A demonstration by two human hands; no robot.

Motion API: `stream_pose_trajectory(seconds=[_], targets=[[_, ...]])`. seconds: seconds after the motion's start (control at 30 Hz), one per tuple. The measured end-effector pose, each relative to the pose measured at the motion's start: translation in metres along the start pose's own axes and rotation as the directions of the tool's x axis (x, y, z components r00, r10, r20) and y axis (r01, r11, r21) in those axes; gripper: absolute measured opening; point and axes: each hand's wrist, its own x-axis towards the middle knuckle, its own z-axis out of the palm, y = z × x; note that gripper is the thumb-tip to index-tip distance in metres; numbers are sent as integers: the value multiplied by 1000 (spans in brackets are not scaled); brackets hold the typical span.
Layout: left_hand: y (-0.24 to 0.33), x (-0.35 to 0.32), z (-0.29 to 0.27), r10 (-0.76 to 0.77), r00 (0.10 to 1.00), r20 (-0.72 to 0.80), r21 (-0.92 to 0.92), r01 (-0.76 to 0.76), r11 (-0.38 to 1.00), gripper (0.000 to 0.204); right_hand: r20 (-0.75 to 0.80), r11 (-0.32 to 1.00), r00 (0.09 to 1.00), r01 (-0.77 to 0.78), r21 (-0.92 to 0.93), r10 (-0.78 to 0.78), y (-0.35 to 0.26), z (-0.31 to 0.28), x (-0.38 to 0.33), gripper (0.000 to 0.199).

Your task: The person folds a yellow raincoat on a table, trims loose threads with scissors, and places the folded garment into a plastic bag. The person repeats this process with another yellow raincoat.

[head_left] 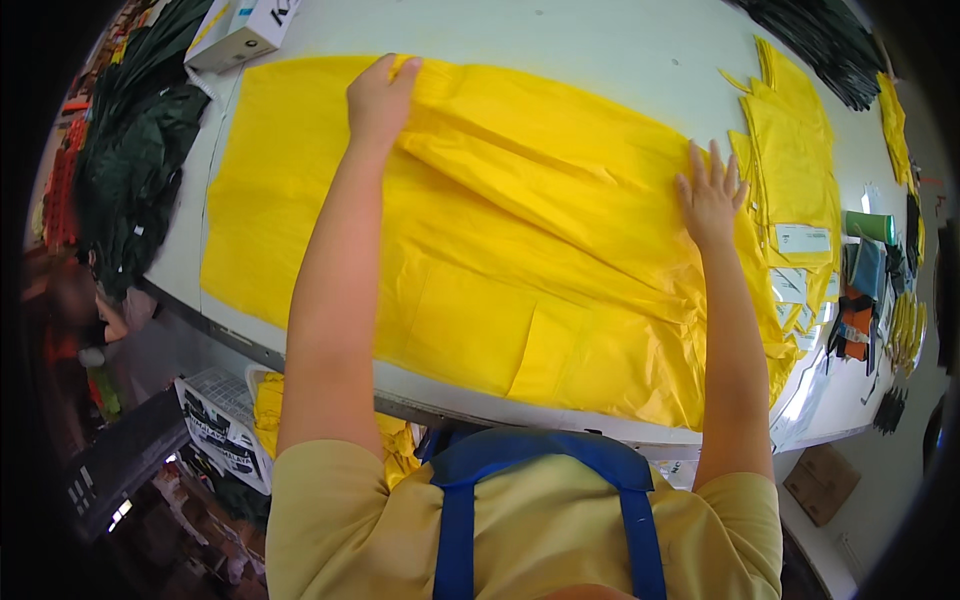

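Observation:
A large yellow garment (300,150) of thin, shiny material lies spread on the pale table (600,40), with long creases and a sewn rectangular patch near its front edge. At its far edge, left of the middle, my left hand (382,105) is closed on the fabric, and a fold runs from it toward the right. My right hand (712,200) rests on the garment's right part with fingers spread. Just beyond that hand are folded yellow garments (795,170) in a stack, with white labels (803,238) on them.
Dark green garments (140,170) hang over the table's left end, beside a white box (240,35). More dark fabric (815,45) lies at the far right. A green roll (870,227) and small tools sit along the right edge. Below left, a white basket (225,420) stands; a person (85,300) is beyond.

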Motion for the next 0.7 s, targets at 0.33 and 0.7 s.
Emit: stream_pose_trajectory(seconds=[0.33,0.7], targets=[[-41,12,39,414,909,47,385,-399,832,40,131,994,991,25,102,-38,15,30,5,39],[3,99,62,-235,686,689,659,-458,596,22,811,991,583,-67,117,-56,37,-26,106,41]])
